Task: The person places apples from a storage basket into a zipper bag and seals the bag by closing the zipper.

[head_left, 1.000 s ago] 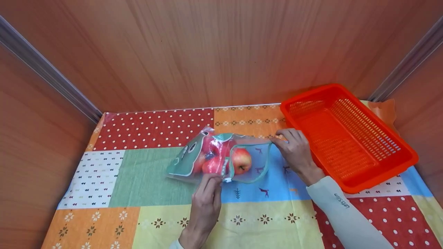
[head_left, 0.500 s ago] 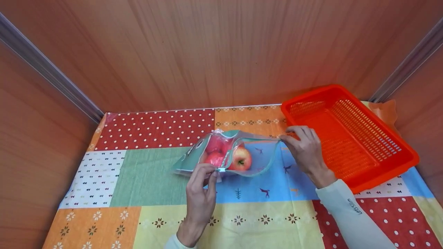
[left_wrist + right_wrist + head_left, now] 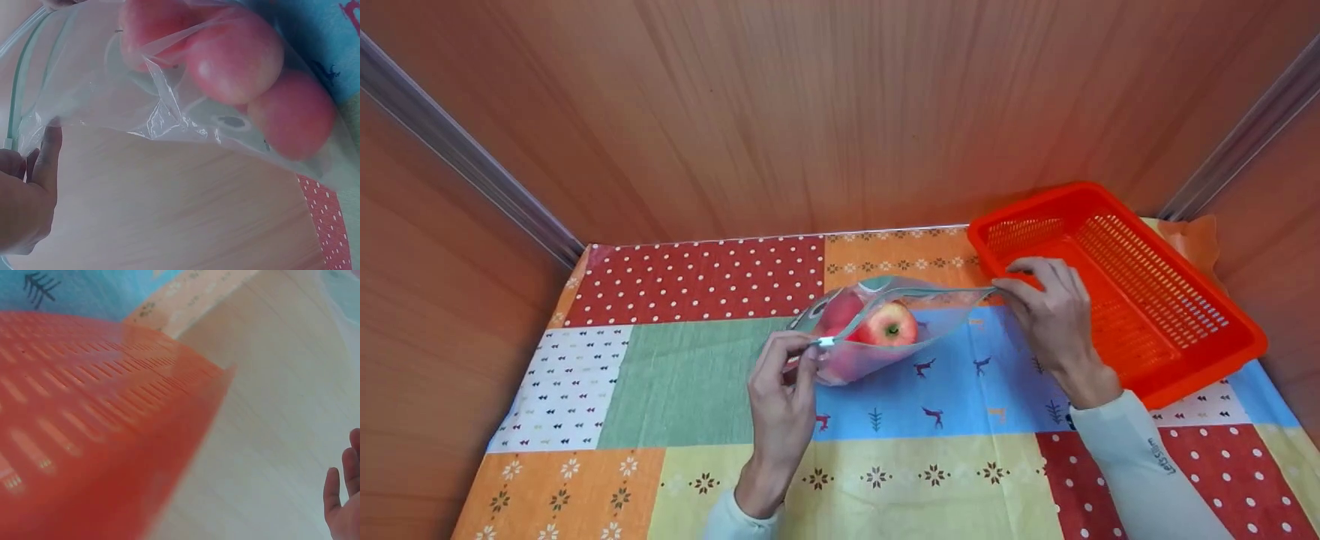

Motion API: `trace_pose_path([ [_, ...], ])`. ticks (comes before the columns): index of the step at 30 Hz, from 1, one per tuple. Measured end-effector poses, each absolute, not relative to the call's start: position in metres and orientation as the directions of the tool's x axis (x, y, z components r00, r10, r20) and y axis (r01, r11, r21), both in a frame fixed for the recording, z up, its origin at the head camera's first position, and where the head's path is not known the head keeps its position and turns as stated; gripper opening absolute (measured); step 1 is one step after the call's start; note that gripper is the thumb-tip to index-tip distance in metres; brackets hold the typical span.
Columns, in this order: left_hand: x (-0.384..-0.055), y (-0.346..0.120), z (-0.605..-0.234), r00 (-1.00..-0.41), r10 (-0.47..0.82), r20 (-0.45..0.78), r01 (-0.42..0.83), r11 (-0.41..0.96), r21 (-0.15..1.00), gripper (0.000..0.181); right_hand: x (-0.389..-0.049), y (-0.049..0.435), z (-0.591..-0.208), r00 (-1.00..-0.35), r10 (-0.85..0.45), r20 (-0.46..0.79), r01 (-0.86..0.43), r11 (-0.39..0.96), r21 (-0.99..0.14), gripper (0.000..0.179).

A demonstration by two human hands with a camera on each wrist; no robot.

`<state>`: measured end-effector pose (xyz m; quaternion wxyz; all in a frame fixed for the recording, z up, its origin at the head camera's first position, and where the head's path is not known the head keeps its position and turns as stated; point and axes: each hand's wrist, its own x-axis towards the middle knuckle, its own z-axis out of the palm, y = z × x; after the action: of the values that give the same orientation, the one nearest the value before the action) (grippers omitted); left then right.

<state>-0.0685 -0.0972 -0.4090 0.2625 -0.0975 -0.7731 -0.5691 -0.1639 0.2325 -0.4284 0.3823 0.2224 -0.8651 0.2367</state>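
A clear slider-zip bag (image 3: 877,364) with green trim hangs between my two hands, its mouth facing me. Several red apples (image 3: 891,326) are inside; through the plastic in the left wrist view, apples (image 3: 236,56) bunch toward the bag's bottom. My left hand (image 3: 781,390) pinches the left corner of the mouth, right beside the white slider (image 3: 826,342). At the opposite corner, my right hand (image 3: 1054,319) grips the edge between thumb and fingers, over the basket's near-left rim. Only a few fingers of the right hand (image 3: 344,500) show in the right wrist view.
An orange-red plastic basket (image 3: 1132,330) with slotted walls stands at the right, close to my right forearm. A patchwork cloth (image 3: 697,397) covers the table. Wood-grain panels (image 3: 810,112) rise at the back and both sides.
Both hands have lifted the bag's mouth and tilted it toward me, the right hand moving right and away. The left hand has shifted left and up, with the slider. The apples stay inside.
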Motion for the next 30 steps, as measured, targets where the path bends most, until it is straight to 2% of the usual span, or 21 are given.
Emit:
trace_pose_path([
  [10,-0.074,-0.098,-0.400,-0.836,-0.173,0.521,0.456,0.311,0.834,0.009,-0.153,0.239,-0.409,-0.684,-0.199,0.702,-0.511,0.818,-0.266,0.020],
  [30,-0.079,-0.101,-0.388,-0.854,-0.197,0.482,0.445,0.206,0.872,0.007,-0.129,0.245,-0.380,-0.701,-0.117,0.703,-0.481,0.806,-0.345,0.021],
])
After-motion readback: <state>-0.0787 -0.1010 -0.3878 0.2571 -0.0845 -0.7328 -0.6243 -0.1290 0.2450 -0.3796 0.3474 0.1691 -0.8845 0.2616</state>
